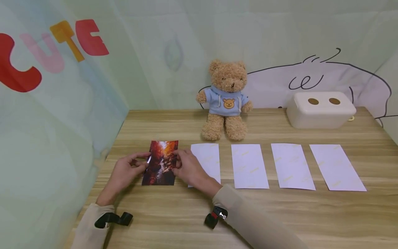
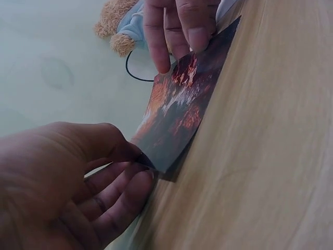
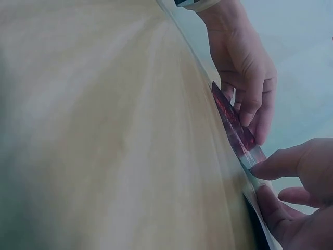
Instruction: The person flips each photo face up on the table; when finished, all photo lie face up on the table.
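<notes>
A glossy photo print (image 1: pixel 161 164), with a fiery orange and dark red scene, faces up at the left of the wooden table. My left hand (image 1: pixel 126 173) pinches its left edge between thumb and fingers. The opposite edge is pinched by my right hand (image 1: pixel 190 169). In the left wrist view the photo (image 2: pixel 179 112) is slightly bent, and its near corner stands a little off the tabletop. To the right lie several white paper sheets in a row; the nearest sheet (image 1: pixel 206 157) is partly hidden behind my right hand and wrist.
A teddy bear (image 1: pixel 228 100) in a blue hoodie sits at the back of the table (image 1: pixel 174 221). A cream box (image 1: pixel 320 112) with two round holes stands at the back right. A printed cloth backdrop (image 1: pixel 168 34) rises behind the table and along its left side.
</notes>
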`<action>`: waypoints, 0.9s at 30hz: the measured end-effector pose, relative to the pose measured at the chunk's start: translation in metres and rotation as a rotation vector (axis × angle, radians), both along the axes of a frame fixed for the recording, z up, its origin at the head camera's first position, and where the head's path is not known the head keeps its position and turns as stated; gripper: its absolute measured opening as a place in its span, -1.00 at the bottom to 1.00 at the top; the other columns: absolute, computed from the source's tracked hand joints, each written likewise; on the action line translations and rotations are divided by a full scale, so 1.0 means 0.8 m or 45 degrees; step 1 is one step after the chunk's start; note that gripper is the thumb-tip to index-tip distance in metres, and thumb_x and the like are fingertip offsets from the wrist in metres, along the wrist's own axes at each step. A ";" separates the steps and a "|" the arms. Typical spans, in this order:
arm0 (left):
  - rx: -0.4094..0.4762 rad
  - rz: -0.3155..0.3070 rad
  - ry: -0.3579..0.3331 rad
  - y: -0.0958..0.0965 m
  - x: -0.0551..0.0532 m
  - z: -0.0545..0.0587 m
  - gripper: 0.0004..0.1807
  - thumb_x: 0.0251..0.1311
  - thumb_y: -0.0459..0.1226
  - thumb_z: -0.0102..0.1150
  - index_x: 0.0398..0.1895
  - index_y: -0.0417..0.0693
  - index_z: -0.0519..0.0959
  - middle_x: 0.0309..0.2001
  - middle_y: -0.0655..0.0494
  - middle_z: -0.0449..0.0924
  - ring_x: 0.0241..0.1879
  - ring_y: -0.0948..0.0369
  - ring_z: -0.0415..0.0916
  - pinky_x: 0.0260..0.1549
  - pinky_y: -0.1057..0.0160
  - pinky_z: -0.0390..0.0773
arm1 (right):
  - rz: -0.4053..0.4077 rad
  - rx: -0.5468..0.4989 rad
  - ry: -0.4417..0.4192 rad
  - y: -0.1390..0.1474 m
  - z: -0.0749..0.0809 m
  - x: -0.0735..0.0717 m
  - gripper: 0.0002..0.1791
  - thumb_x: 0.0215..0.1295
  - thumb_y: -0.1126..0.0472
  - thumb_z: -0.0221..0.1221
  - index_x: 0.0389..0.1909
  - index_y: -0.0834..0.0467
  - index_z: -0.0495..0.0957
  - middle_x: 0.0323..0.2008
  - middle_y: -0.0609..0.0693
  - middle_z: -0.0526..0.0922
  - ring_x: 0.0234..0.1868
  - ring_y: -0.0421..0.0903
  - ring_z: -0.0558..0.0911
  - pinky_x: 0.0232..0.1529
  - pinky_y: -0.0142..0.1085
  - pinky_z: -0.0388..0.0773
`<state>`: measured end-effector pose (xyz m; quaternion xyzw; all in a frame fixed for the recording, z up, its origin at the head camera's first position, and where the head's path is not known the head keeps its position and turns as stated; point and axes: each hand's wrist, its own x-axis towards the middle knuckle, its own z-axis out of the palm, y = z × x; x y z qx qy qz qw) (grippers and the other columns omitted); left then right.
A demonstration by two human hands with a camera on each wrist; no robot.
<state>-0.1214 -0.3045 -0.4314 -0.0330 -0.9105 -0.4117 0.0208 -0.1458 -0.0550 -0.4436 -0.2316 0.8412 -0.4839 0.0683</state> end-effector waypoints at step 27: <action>-0.151 -0.015 0.073 0.002 0.000 -0.003 -0.65 0.27 -0.50 0.38 0.13 -0.31 0.71 -0.19 -0.13 0.75 -0.30 0.09 0.66 -0.47 0.32 0.50 | -0.059 0.168 0.052 -0.002 0.004 0.005 -0.41 0.26 0.31 0.48 0.28 0.31 0.54 -0.09 0.10 0.44 -0.29 -0.17 0.48 -0.15 -0.31 0.52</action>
